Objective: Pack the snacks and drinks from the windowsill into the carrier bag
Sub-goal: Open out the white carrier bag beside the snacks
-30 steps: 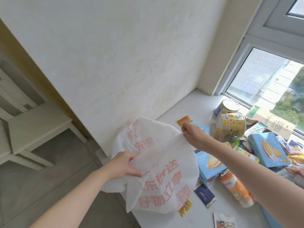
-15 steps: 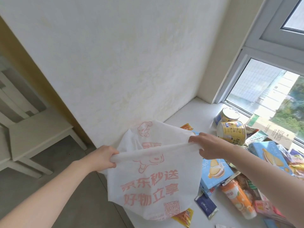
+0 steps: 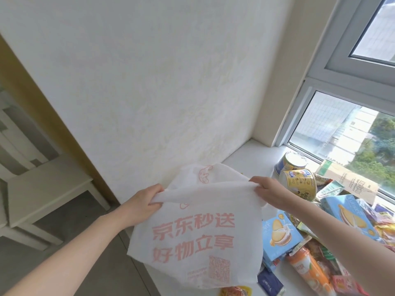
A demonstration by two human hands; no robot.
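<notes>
A white carrier bag [image 3: 192,238] with pink printed characters hangs in front of me above the near end of the windowsill [image 3: 254,154]. My left hand [image 3: 143,205] grips its top edge on the left. My right hand [image 3: 270,192] grips the top edge on the right, and the edge is stretched between them. Snacks and drinks lie heaped on the sill to the right: a blue biscuit box [image 3: 277,236], an orange drink bottle [image 3: 310,272], a second blue box [image 3: 350,214], two round yellow tubs [image 3: 300,184]. The bag hides part of the sill.
A white wall [image 3: 149,92] runs along the left of the sill and the window [image 3: 346,133] closes its far side. A white chair [image 3: 42,189] stands on the grey floor at the left. A dark blue packet [image 3: 270,283] and an orange packet [image 3: 235,291] lie near the sill's front edge.
The bag went from crumpled to spread flat between my hands. Both hands moved apart along its top edge and rose slightly; the printed side now faces me.
</notes>
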